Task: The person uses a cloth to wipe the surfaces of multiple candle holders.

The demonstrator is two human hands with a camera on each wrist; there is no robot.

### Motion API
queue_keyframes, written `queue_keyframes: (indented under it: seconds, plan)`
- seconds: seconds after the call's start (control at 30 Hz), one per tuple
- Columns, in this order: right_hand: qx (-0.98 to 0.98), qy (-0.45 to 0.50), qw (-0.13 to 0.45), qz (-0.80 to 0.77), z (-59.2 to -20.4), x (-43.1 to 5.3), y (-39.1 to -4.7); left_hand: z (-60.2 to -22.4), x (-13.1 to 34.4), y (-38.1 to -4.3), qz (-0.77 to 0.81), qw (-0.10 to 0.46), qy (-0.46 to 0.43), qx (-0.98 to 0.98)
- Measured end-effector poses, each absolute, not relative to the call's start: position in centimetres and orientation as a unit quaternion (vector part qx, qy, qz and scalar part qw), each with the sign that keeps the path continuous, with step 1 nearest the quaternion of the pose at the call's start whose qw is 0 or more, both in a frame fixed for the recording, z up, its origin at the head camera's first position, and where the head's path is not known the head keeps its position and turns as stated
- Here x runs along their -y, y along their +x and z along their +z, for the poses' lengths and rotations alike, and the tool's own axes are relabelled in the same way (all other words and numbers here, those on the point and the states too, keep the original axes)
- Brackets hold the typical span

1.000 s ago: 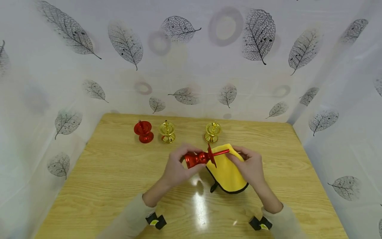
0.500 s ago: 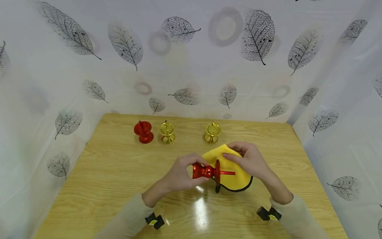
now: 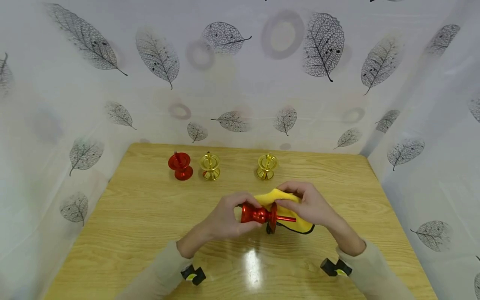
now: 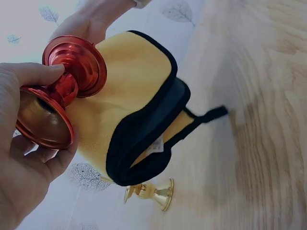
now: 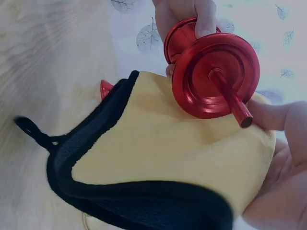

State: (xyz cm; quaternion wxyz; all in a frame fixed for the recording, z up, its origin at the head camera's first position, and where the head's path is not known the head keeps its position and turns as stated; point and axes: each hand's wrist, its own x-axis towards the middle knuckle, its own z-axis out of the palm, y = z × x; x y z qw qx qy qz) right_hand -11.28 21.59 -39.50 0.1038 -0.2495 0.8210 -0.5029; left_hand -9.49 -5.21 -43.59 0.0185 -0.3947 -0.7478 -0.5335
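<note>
My left hand (image 3: 226, 218) grips a shiny red candle holder (image 3: 258, 214) round its waist, tilted sideways with its spike pointing right. The right hand (image 3: 309, 204) holds a yellow cleaning cloth (image 5: 144, 139) with dark edging and a hanging loop. That cloth is folded over, with its dark inside and a small tag showing in the left wrist view. In the right wrist view, the right thumb reaches in beside the dish and the spike, with cloth behind the dish. Most of the right fingers are hidden behind the cloth.
Along the back of the wooden table (image 3: 150, 233) stand a red candle holder (image 3: 181, 166) and a gold candle holder (image 3: 210, 166) at the left. Another gold candle holder (image 3: 267, 166) stands farther right. A leaf-patterned white curtain (image 3: 240, 75) hangs behind and at both sides.
The red candle holder has come down slightly and its spike has levelled out to the right. The cloth has bunched up closer behind its dish, with the right thumb nearer the dish.
</note>
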Motion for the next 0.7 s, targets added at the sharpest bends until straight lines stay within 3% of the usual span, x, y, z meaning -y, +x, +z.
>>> queue_keyframes:
  seconds: [0.2, 0.4, 0.7]
  plan:
    - [-0.799, -0.380, 0.037, -0.464, -39.0, -21.7, -11.1, -43.1, 5.5, -9.6, -0.529, 0.020, -0.392, 0.753]
    - [-0.822, -0.478, -0.058, -0.305, -38.1, -21.5, -10.6, -43.3, 5.6, -9.8, -0.523, 0.022, -0.383, 0.761]
    - [-0.833, -0.485, -0.052, -0.260, -37.7, -21.0, -10.6, -43.6, 5.7, -9.9, -0.503, 0.047, -0.398, 0.766]
